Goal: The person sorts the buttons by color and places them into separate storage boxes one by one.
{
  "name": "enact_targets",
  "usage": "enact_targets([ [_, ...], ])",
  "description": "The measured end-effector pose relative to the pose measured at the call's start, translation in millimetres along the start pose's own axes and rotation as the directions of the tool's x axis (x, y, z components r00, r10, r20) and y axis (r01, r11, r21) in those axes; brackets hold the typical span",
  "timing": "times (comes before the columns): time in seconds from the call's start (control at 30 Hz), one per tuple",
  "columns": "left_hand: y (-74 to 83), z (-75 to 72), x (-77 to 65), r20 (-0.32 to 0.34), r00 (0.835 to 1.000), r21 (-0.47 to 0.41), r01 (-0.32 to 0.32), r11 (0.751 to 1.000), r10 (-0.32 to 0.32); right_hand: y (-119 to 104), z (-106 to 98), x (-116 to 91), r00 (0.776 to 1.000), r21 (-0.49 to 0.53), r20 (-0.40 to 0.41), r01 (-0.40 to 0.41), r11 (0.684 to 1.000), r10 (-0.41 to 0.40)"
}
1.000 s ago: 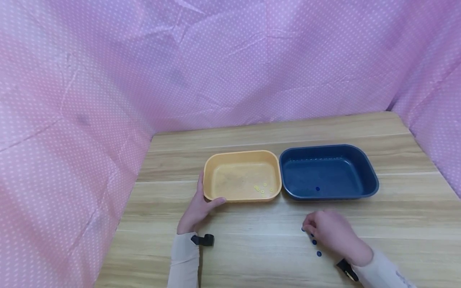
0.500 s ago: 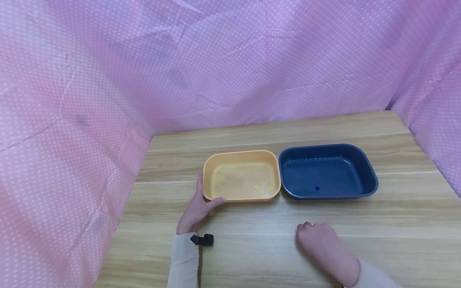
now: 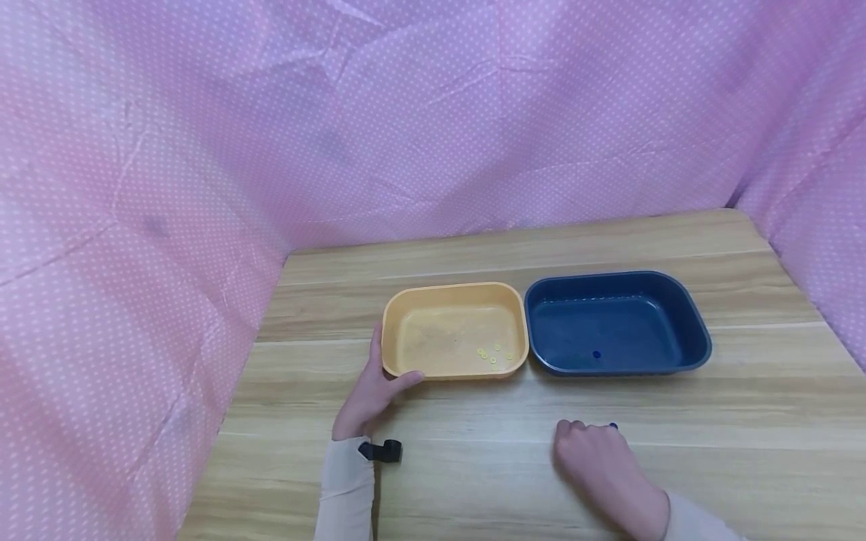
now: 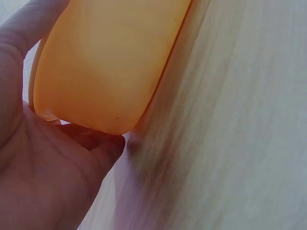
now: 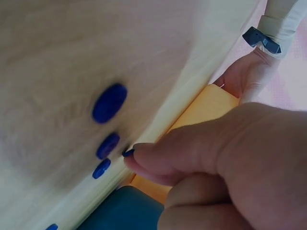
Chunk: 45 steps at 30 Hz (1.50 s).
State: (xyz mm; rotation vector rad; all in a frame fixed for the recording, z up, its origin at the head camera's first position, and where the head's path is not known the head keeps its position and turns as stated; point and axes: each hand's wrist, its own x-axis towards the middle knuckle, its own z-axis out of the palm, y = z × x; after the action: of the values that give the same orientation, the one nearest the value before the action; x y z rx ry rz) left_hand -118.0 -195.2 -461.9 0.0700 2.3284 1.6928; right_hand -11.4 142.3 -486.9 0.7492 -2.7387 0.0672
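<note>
The yellow tray (image 3: 440, 327) stands on the wooden table (image 3: 473, 451), and the left hand (image 3: 365, 394) grips its left end, thumb along the near rim. The head camera hides how the other fingers lie; the left wrist view shows them bent against the tray's outer wall. A few small yellow rings (image 3: 482, 352) lie inside the yellow tray, toward its right end, seen from the head only.

Just beside the yellow tray, on its right, is the blue tray (image 3: 616, 323), with one blue button (image 3: 597, 354) in it.

Nearer the person than the yellow tray, and right of it, is the right hand (image 3: 598, 466). From above only its back shows, with a bit of blue past the knuckles (easy to miss). The right wrist view tells more: thumb and forefinger pinch a small blue piece (image 5: 128, 153), mostly covered by the fingertips, and the loose blue buttons (image 5: 109, 103) lie near them on the table, one cut off by the picture's edge. Beyond the yellow tray hangs a dotted pink cloth (image 3: 433, 120).
</note>
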Motion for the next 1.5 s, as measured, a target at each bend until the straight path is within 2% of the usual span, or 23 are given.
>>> enact_targets([
  [0.07,-0.2,-0.1,-0.1,-0.002,1.000,0.005,0.002,1.000,-0.002,0.8,-0.7,-0.2,1.000,0.002,0.007,-0.005,1.000,0.005],
  [0.2,-1.1,-0.2,0.4,0.003,1.000,0.001,-0.012,1.000,0.012,4.6,-3.9,0.7,0.996,0.009,0.087,-0.027,1.000,0.026],
  [0.4,-0.9,-0.1,0.5,0.002,1.000,-0.008,-0.006,1.000,0.006,12.4,-10.0,4.0,0.976,0.065,0.203,-0.089,0.994,0.074],
  [0.47,-0.5,0.1,0.5,0.001,1.000,-0.007,0.004,1.000,-0.004,14.6,-12.3,6.1,0.972,0.096,0.216,-0.118,0.988,0.095],
  [0.63,1.1,0.2,0.3,0.003,1.000,-0.020,0.006,1.000,-0.006,20.7,-19.1,14.4,0.956,0.187,0.242,-0.211,0.959,0.163],
  [0.73,2.0,0.2,0.1,0.003,1.000,-0.021,0.003,1.000,-0.003,24.6,-22.7,19.8,0.937,0.260,0.289,-0.274,0.926,0.196],
  [0.8,2.5,0.2,0.1,0.002,1.000,-0.017,0.001,1.000,-0.001,27.7,-25.1,23.2,0.913,0.344,0.345,-0.338,0.876,0.217],
  [0.87,3.0,0.5,-0.1,-0.001,1.000,-0.008,0.007,1.000,-0.007,32.4,-27.5,26.3,0.883,0.440,0.407,-0.415,0.796,0.236],
  [0.93,3.2,0.6,-0.4,-0.002,1.000,-0.011,0.012,1.000,-0.012,39.3,-29.6,29.0,0.853,0.533,0.464,-0.485,0.693,0.240],
  [1.0,3.3,0.7,-0.7,0.001,1.000,-0.020,0.015,1.000,-0.015,48.0,-31.9,31.3,0.821,0.605,0.517,-0.550,0.576,0.240],
  [1.1,3.4,0.6,-0.8,0.005,1.000,-0.027,0.023,0.999,-0.023,62.6,-34.9,34.1,0.777,0.649,0.585,-0.620,0.441,0.233],
  [1.2,3.4,0.4,-0.8,0.008,1.000,-0.030,0.025,0.999,-0.025,76.4,-38.0,35.3,0.737,0.648,0.633,-0.672,0.360,0.236],
  [1.23,3.4,0.3,-0.8,0.006,1.000,-0.025,0.026,0.999,-0.025,80.4,-38.5,35.3,0.731,0.647,0.639,-0.680,0.345,0.241],
  [1.37,2.9,0.1,-1.0,0.004,1.000,-0.020,0.015,1.000,-0.015,93.3,-39.9,34.4,0.730,0.672,0.628,-0.683,0.286,0.269],
  [1.47,2.6,0.1,-0.9,0.004,1.000,-0.022,0.014,1.000,-0.014,100.4,-39.8,33.9,0.704,0.683,0.647,-0.706,0.188,0.291],
  [1.5,2.6,0.1,-0.9,0.004,1.000,-0.024,0.015,1.000,-0.015,102.7,-39.4,33.4,0.695,0.689,0.657,-0.711,0.142,0.293],
])
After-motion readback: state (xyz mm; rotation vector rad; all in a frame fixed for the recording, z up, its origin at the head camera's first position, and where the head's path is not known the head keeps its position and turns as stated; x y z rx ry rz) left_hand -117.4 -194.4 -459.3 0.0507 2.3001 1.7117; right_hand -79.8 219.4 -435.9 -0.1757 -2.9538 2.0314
